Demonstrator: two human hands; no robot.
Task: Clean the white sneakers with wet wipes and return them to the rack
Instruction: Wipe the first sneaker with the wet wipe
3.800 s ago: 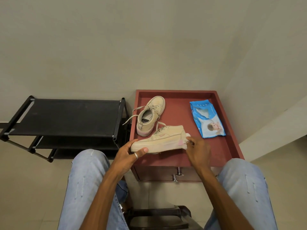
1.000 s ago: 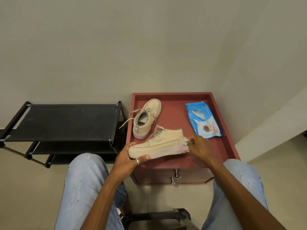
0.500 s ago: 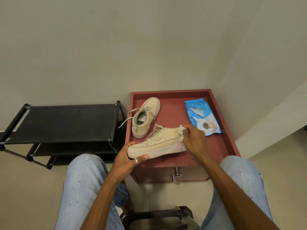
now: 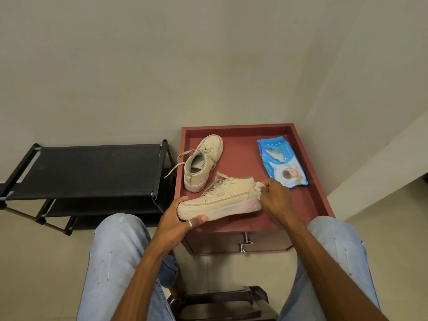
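- Over the red wooden table [image 4: 305, 205], our left hand [image 4: 180, 218] grips the toe of the cream lace-up sneaker [image 4: 222, 198].
- Our right hand [image 4: 275, 198], pinching the crumpled white wet wipe [image 4: 258, 188], has moved up the heel, so we are still cleaning.

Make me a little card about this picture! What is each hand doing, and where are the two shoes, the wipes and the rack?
left hand: grips the toe end of the held sneaker
right hand: pinches a white wipe against that sneaker's heel
held sneaker: side on, toe to the left, over the front of the red cabinet
other sneaker: stands on the cabinet top, toe towards the wall
wipe pack: blue, lies flat on the right of the cabinet top
shoe rack: black, left of the cabinet
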